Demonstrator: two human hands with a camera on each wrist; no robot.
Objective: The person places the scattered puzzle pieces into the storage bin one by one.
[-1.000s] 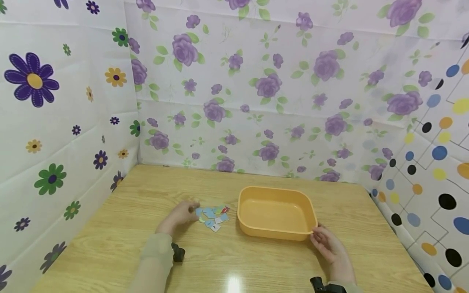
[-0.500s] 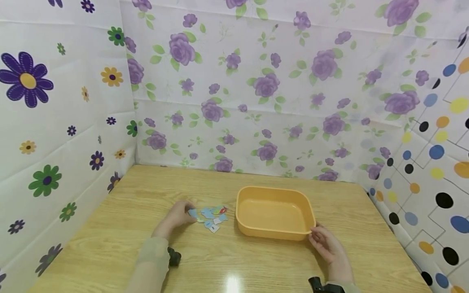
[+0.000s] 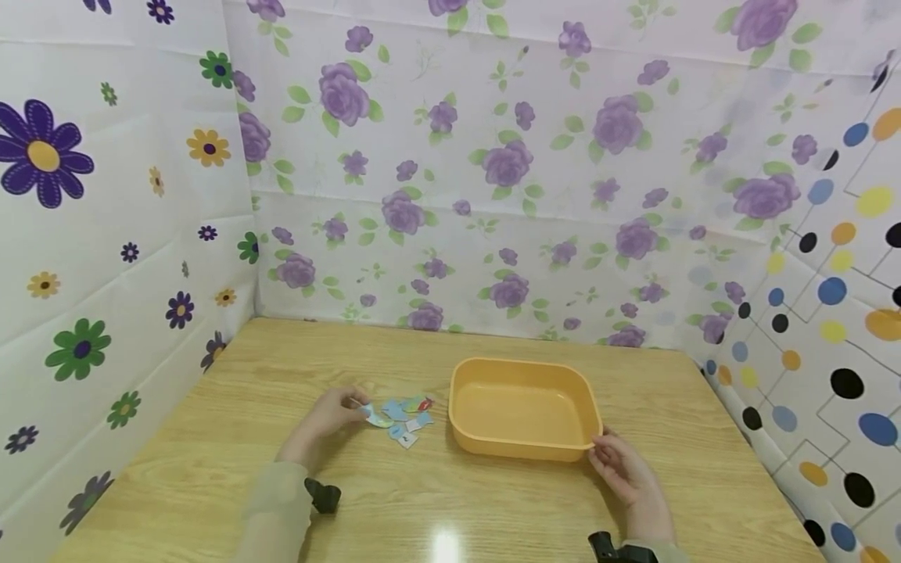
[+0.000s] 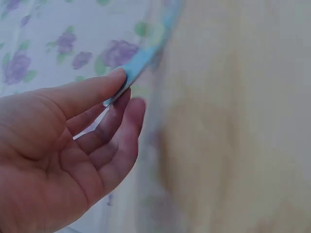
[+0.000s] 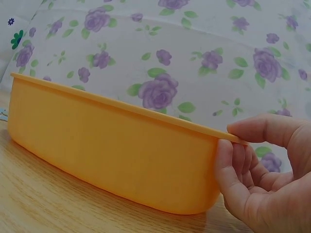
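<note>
My left hand (image 3: 331,416) pinches a light-blue flat puzzle piece (image 3: 375,416) by its edge, at the left side of a small pile. In the left wrist view that piece (image 4: 138,63) stands out beyond the thumb, tilted and seen nearly edge-on. Several more blue, green and white puzzle pieces (image 3: 396,410) lie together on the table, just right of this hand. A yellow-orange plastic tub (image 3: 521,451) stands upright to their right. Its near right corner is in my right hand (image 3: 626,473), with the thumb on the rim and the fingers curled beneath it.
The wood-grain table (image 3: 394,516) meets a rose-patterned cloth (image 3: 450,156) at the back. Patterned cloths also hang at the left and right sides. Each wrist carries a black camera mount, such as the left mount (image 3: 324,496).
My left hand has drawn slightly left, and the pinched piece has tilted up at the edge of the pile. My right hand keeps its hold on the tub. The head view has shifted slightly.
</note>
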